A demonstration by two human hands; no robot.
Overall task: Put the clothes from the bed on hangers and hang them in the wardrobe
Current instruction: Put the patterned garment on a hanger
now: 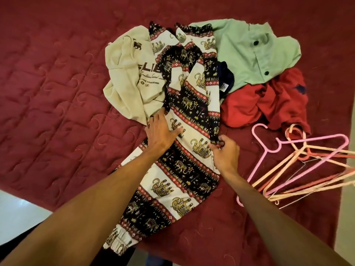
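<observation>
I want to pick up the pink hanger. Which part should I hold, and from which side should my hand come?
Probably the neck just below the hook of the pink hanger, approached from the side of the trousers. That end lies alone on the bedspread, while its long arms cross the other hangers, so lifting hook first should free it.

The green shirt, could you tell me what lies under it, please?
A navy garment and a red garment poke out from under the green shirt at its lower edge; how far they reach beneath is covered.
</observation>
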